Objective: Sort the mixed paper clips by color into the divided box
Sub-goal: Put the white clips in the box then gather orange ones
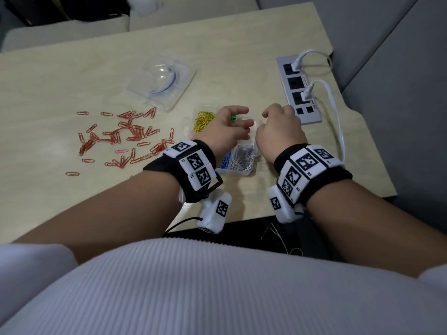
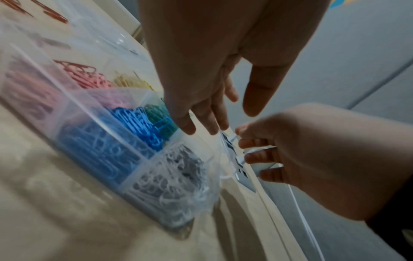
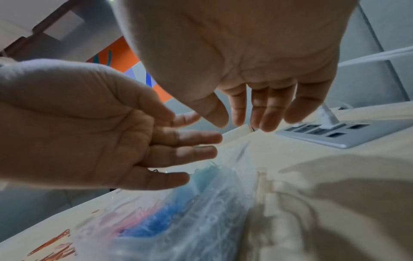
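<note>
We're hovering both hands, left (image 1: 226,128) & right (image 1: 280,130), fingers apart, holding nothing, over the box (image 1: 238,171). Red clips (image 1: 121,139) lying loose at left; probably next we're pinching one.

Small print runs along the power strip (image 1: 299,89) edge, too blurred to read (wristband markers (image 1: 306,163) carry only coded squares).

The hands (image 1: 254,126) hide much of the divided box (image 1: 242,174).
</note>
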Tool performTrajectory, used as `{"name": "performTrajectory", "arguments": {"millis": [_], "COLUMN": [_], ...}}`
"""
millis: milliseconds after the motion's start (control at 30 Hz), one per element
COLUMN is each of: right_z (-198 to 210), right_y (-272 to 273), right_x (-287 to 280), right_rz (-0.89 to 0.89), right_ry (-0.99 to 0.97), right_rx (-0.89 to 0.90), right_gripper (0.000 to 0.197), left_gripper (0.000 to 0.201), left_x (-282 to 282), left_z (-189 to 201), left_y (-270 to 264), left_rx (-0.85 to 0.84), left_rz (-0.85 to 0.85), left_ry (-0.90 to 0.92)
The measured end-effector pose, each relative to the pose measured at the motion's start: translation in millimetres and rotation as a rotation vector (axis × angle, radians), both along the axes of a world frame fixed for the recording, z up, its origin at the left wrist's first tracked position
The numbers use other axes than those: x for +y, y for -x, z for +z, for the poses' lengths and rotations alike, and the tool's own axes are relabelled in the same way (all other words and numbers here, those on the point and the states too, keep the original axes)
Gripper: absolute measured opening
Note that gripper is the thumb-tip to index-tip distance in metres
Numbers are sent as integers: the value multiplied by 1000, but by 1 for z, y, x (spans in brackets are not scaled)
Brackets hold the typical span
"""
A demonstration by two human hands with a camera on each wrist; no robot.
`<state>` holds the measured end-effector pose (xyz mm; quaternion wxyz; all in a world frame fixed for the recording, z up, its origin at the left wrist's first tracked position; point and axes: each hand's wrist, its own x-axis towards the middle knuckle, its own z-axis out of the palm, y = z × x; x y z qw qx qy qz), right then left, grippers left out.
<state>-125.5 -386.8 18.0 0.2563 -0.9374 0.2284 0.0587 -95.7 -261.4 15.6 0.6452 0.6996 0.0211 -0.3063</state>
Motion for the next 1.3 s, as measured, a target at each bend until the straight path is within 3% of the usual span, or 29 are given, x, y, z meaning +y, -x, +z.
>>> {"name": "performTrajectory", "arguments": {"millis": [133,300,567,733,967,1167,1300], "right_z": [13,25,8,-4,-17,-29,-31], "right_y": [-10,-32,-79,-100,-117,-108,-110], "right_x": [21,72,147,190,247,272,279], "right_rz": [80,273,552,715,808,927,878], "right_ry": [18,-40,74,172,176,255,245], "right_rx": [-36,-41,221,339,309,191,273], "right_gripper": [32,27,25,22,18,20,21], "left_gripper": [23,18,7,13,16,13,11], "left_x": [31,98,204,246,280,296,299], "left_z": [13,19,10,0,-9,-13,-9], "left_y": [-11,-30,-58,-72,-91,-99,-99], "left_rx": [88,178,318,399,502,494,417], "left_rz": [109,263,452,433,350,283,276], "left_ry": [6,-56,-198,-258,-312,-318,-331]}}
